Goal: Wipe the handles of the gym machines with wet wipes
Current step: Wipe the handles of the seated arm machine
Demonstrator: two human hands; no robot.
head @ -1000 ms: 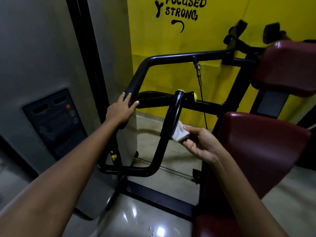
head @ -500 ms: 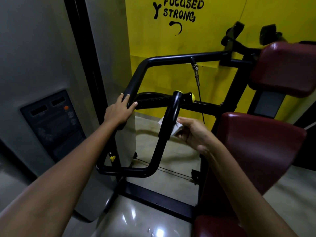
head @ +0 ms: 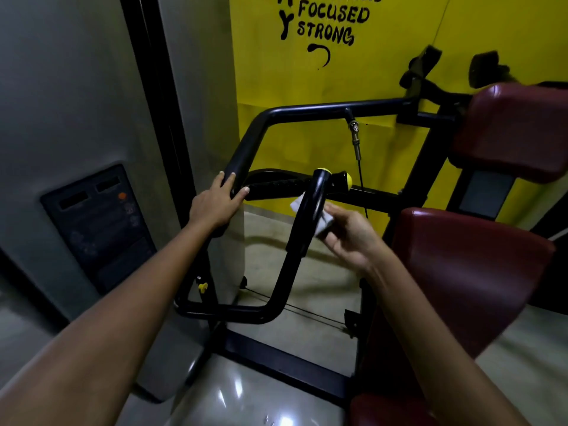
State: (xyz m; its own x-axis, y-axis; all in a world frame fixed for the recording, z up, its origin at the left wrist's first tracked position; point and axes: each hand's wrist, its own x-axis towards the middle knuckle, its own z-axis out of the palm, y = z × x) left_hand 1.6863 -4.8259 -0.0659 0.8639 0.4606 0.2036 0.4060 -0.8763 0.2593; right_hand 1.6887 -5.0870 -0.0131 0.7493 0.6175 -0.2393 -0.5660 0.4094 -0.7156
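Left hand (head: 215, 204): wrapped over the black bar (head: 246, 146) of the machine, just left of the handle; fingers curl round the tube, thumb side hidden.
Right hand (head: 347, 235): pinches the wipe, pressing it vs. the right side of the handle; fingers curled on it.
Wipe (head: 325, 221): white, folded, touching the handle's upper part; one corner sticks out on the handle's left side.
Handle (head: 310, 210): black upright tube w/ yellow cap on top, bending at the bottom into the lower frame.
Grip (head: 276, 186): textured, horizontal, behind the handle, yellow end to the handle's right.
Pads (head: 467, 272): dark red, right of the handle.
Wall (head: 384, 56): yellow, behind the handle, lettering "FOCUSED STRONG".
Panel (head: 98, 222): dark, well left of the handle.
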